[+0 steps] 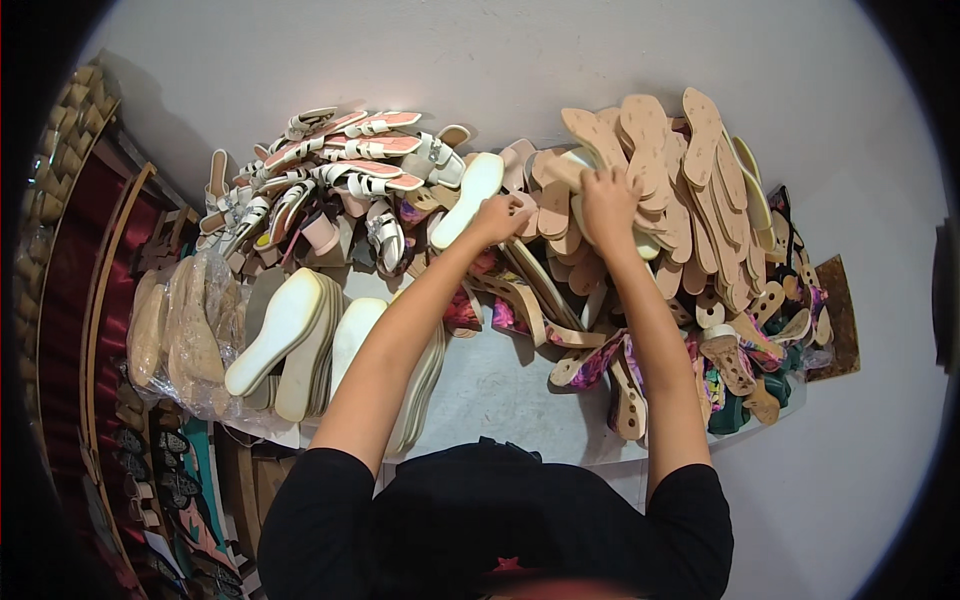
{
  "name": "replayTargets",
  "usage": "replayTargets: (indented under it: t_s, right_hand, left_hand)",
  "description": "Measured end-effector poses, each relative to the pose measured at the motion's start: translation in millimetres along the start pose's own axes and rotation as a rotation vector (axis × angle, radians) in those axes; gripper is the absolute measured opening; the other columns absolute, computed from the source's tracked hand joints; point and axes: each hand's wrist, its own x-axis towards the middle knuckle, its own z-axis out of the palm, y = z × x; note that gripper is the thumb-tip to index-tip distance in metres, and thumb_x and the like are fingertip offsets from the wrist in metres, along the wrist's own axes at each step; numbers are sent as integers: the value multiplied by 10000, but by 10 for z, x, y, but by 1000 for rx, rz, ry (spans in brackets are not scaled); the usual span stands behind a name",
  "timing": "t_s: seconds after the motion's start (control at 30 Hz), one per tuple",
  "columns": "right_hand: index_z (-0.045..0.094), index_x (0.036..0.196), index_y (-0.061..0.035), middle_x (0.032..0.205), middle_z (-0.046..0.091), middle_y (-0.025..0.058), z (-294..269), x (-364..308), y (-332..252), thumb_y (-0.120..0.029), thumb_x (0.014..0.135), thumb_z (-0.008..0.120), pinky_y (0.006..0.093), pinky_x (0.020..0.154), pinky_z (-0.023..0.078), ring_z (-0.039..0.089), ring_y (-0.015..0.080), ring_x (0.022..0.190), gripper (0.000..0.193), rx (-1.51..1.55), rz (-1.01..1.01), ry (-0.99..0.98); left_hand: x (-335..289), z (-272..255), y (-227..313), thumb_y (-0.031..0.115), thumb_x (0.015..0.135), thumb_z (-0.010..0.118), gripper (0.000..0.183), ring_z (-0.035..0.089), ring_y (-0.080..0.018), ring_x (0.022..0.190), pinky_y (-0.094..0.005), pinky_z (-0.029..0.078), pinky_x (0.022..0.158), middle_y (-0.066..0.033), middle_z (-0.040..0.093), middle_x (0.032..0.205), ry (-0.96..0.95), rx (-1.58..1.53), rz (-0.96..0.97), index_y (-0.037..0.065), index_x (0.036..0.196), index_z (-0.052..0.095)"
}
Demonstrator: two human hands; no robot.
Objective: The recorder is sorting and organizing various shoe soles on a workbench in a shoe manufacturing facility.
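My left hand [497, 220] is over the middle of the heap, its fingers curled. What they hold, if anything, is hidden. A white shoe sole [468, 198] lies beside that hand, on its left. Farther right, my right hand [610, 205] reaches into a tall pile of tan insoles [648, 140]. Its fingers are closed on a tan insole [567, 172] at the left side of the pile. Below my hands, wedge heels [517, 300] with floral covering lie jumbled.
White strappy sandals [350, 150] are heaped at the back left, against the wall. Stacked white soles [280, 325] and plastic-wrapped soles [195, 320] sit at left on the table [480, 400]. A brown board [835, 318] leans at the right end. Shelves of footwear line the left.
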Motion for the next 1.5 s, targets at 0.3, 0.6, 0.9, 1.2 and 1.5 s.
replayTargets:
  t_s: [0.3, 0.6, 0.9, 1.2, 1.5]
  right_hand:
    - [617, 1060, -152, 909, 656, 41, -112, 196, 530, -207, 772, 632, 485, 874, 344, 591, 244, 870, 294, 245, 248, 128]
    - [626, 1023, -156, 894, 647, 21, -96, 177, 464, -210, 760, 644, 484, 871, 345, 580, 239, 884, 269, 225, 257, 169]
    - [613, 959, -135, 1112, 532, 58, -119, -150, 123, -297, 659, 701, 650, 987, 178, 399, 293, 1163, 352, 259, 53, -111]
    - [600, 927, -94, 1060, 552, 39, 37, -184, 96, -247, 646, 708, 671, 955, 223, 405, 299, 1176, 337, 133, 0, -16]
    - [604, 925, -107, 1093, 535, 78, 123, -194, -173, -227, 705, 633, 694, 949, 190, 377, 313, 1207, 252, 90, 54, 48]
  left_hand:
    - [40, 192, 529, 217, 654, 784, 473, 621, -212, 859, -322, 494, 743, -179, 634, 954, -20, -549, -213, -46, 998, 594]
    - [25, 90, 394, 20, 685, 733, 418, 610, -181, 805, -285, 519, 681, -106, 595, 904, 94, -919, -344, -13, 1007, 469]
    - [-37, -99, 447, 132, 694, 650, 460, 576, -400, 878, -421, 440, 804, -246, 571, 915, 405, -420, -286, -8, 1030, 369]
    - [-142, -103, 386, 188, 687, 668, 544, 480, -384, 1034, -427, 405, 868, -253, 457, 1074, 455, -202, -378, 23, 1058, 306]
    - [-249, -203, 272, 212, 536, 822, 838, 538, -351, 1008, -396, 432, 849, -240, 534, 1081, 452, -307, -411, 23, 1172, 309]
